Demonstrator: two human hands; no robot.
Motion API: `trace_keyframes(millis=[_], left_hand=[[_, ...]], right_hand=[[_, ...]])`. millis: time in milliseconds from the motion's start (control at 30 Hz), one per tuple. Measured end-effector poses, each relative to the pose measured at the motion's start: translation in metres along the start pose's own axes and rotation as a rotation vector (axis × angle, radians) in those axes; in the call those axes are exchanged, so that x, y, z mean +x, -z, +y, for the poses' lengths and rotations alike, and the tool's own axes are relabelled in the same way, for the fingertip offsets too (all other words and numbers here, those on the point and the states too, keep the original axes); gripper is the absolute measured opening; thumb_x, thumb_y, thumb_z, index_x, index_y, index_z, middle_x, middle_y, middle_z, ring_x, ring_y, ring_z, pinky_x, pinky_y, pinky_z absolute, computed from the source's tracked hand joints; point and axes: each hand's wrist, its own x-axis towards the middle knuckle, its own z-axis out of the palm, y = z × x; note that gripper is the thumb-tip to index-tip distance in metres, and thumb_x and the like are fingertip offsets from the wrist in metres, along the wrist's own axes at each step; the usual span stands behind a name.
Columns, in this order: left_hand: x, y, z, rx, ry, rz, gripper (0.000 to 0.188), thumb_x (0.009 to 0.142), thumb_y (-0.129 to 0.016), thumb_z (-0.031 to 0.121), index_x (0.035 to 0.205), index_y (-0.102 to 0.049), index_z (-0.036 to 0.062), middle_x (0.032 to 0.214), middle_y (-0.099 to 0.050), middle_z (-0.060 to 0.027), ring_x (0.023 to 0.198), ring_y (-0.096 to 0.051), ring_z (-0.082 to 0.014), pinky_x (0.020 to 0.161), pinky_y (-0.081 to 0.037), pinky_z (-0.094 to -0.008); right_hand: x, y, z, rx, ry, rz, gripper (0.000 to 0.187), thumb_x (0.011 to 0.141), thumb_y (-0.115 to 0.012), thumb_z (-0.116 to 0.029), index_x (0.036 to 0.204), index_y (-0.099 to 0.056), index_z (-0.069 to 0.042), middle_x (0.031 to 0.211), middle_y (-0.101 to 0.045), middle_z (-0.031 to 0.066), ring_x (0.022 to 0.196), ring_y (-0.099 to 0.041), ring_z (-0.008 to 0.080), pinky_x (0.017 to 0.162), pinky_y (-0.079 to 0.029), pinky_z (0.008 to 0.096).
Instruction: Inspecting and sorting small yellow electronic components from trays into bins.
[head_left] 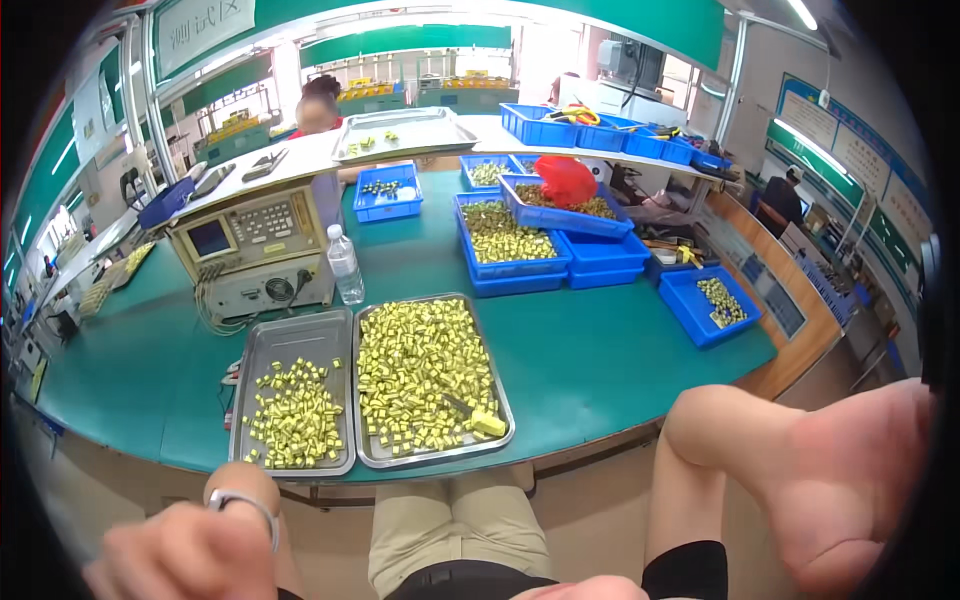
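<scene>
My left hand (185,550), with a pale band on its wrist, is raised at the lower left, short of the bench edge. Its fingers look bent but are smeared by motion. Large and close at the right rim is my right hand (850,480); its fingers fall outside the picture. Neither hand touches the trays. Nearest the left hand lies a metal tray (290,340) partly filled with small yellow-wrapped components (295,420). Beside it, a fuller metal tray (504,425) of the same pieces carries a yellow tool with a dark tip (485,421).
Behind the trays stand a water bottle (344,265) and a bench instrument with a screen (250,230). Blue bins (510,268) of parts are stacked at the back, a red bag (565,182) on top. Another blue bin (690,325) sits at right. A person (318,115) is beyond the shelf.
</scene>
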Motion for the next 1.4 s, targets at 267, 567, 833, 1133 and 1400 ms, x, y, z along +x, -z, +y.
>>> trace_keyframes(millis=[267, 567, 833, 1133, 1400], left_hand=[[0.031, -0.063, -0.016, -0.191, 0.919, -0.029, 0.041, 0.099, -0.042, 0.045, 0.098, -0.061, 0.0086, 0.099, -0.056, -0.0104, 0.087, -0.050, -0.0210, 0.078, -0.040, -0.0306], [0.011, -0.047, -0.020, -0.316, 0.576, 0.088, 0.025, 0.097, -0.049, 0.031, 0.102, -0.063, 0.0109, 0.106, -0.058, -0.0036, 0.095, -0.053, -0.0150, 0.081, -0.041, -0.0309], [0.002, -0.013, -0.026, -0.465, 0.225, 0.130, 0.015, 0.094, -0.056, 0.019, 0.105, -0.065, 0.0129, 0.113, -0.061, 0.0024, 0.102, -0.056, -0.0097, 0.084, -0.042, -0.0311], [-0.018, -0.008, -0.026, -0.625, -0.280, 0.186, 0.018, 0.095, -0.051, 0.016, 0.095, -0.068, 0.0119, 0.110, -0.064, -0.0004, 0.095, -0.059, -0.0097, 0.078, -0.043, -0.0303], [-0.047, 0.027, -0.028, -0.940, 0.123, -0.121, 0.022, 0.090, -0.053, 0.016, 0.074, -0.067, 0.0097, 0.079, -0.065, -0.0024, 0.066, -0.059, -0.0152, 0.059, -0.044, -0.0293]], right_hand=[[0.167, -0.211, 0.045, 0.054, -0.026, -0.037, 0.016, 0.086, -0.062, -0.017, 0.101, -0.059, -0.013, 0.092, -0.058, 0.0071, 0.080, -0.053, 0.0151, 0.068, -0.047, 0.0321], [0.165, -0.238, 0.068, 0.348, 0.092, -0.065, 0.018, 0.088, -0.060, -0.011, 0.105, -0.061, -0.015, 0.106, -0.057, 0.0026, 0.090, -0.053, 0.0144, 0.075, -0.047, 0.0315], [0.154, -0.241, 0.071, 0.536, 0.211, -0.064, 0.023, 0.089, -0.058, -0.006, 0.109, -0.064, -0.016, 0.117, -0.057, -0.0014, 0.100, -0.053, 0.0138, 0.081, -0.048, 0.0309], [0.107, -0.204, 0.058, 0.693, 0.345, -0.075, 0.029, 0.090, -0.056, 0.000, 0.112, -0.066, -0.017, 0.129, -0.056, -0.0055, 0.110, -0.053, 0.0132, 0.087, -0.048, 0.0304], [0.079, -0.227, 0.064, 1.390, 0.538, -0.059, 0.014, 0.088, -0.052, -0.002, 0.093, -0.065, -0.006, 0.092, -0.061, 0.0081, 0.070, -0.058, 0.0196, 0.067, -0.045, 0.0312]])
